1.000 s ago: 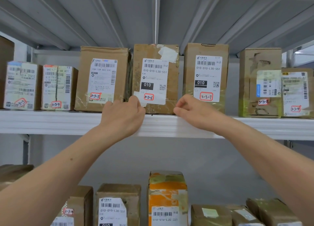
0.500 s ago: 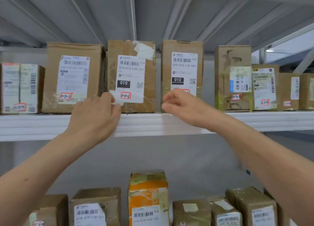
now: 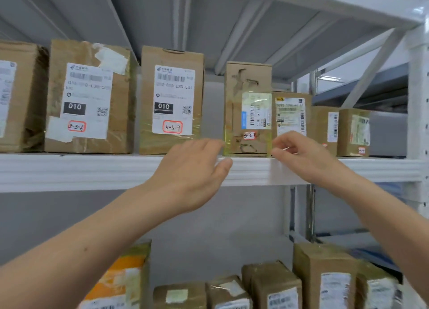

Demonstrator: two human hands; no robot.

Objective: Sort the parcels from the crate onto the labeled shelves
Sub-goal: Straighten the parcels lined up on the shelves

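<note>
Parcels point(image 3: 171, 100) upright on shelf point(image 3: 92, 169), left hand point(image 3: 190, 176) fingers point(image 3: 209, 146) apart, right hand point(image 3: 308, 160) fingers curled, grip unclear

White shelf point(image 3: 92, 169), roughly seven upright cardboard parcels point(image 3: 171, 100)

Open gap at 12 o'clock between 3-3-7 box point(image 3: 171, 100) and 3-3-8 box point(image 3: 247, 83); boxes at 9 and 3 o'clock packed close.
</note>
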